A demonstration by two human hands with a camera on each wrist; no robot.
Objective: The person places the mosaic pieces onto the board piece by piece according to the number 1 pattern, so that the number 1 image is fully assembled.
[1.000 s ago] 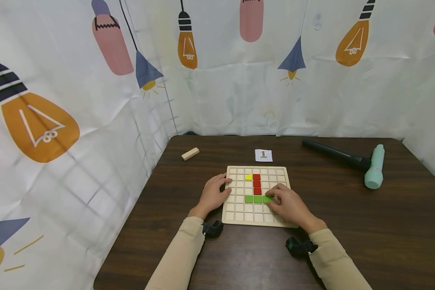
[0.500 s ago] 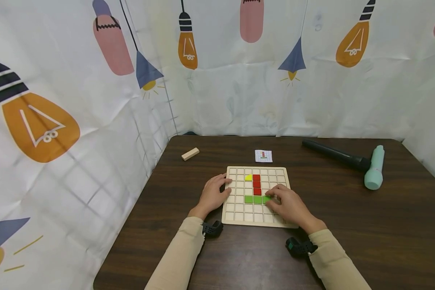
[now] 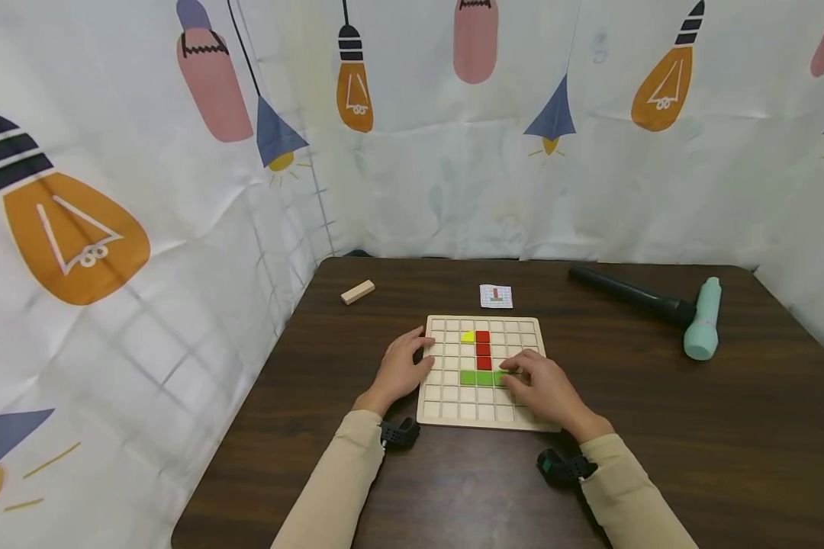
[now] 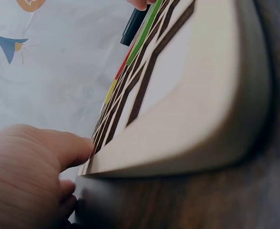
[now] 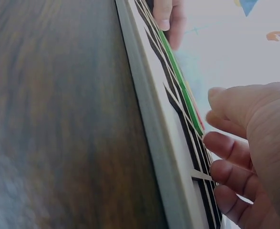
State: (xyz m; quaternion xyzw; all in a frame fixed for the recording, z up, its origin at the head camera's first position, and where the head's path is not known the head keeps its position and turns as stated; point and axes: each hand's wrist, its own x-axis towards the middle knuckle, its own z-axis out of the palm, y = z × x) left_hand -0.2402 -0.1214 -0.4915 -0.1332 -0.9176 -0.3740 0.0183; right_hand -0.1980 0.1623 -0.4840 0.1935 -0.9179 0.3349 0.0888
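A pale wooden grid board [image 3: 449, 412] lies on the dark table. Three red tiles [image 3: 483, 348] form a column on it above a row of three green tiles [image 3: 484, 378]. One yellow piece [image 3: 468, 337] sits left of the top red tile. My left hand [image 3: 400, 367] rests at the board's left edge, and in the left wrist view a fingertip touches the rim. Over the board's right side, my right hand [image 3: 545, 386] has loosely bent fingers, with thumb and index finger right by the rightmost green tile. Nothing shows between its fingers in the right wrist view.
Behind the board lies a small printed pattern card [image 3: 496, 296]. A plain wooden block [image 3: 358, 292] is at the back left. At the back right are a black rod-shaped object [image 3: 628, 293] and a mint-green bottle-shaped object [image 3: 703, 324]. A patterned curtain [image 3: 439, 183] hangs behind the table.
The head view has shifted slightly. Both hands and the tiles keep their places on the board.
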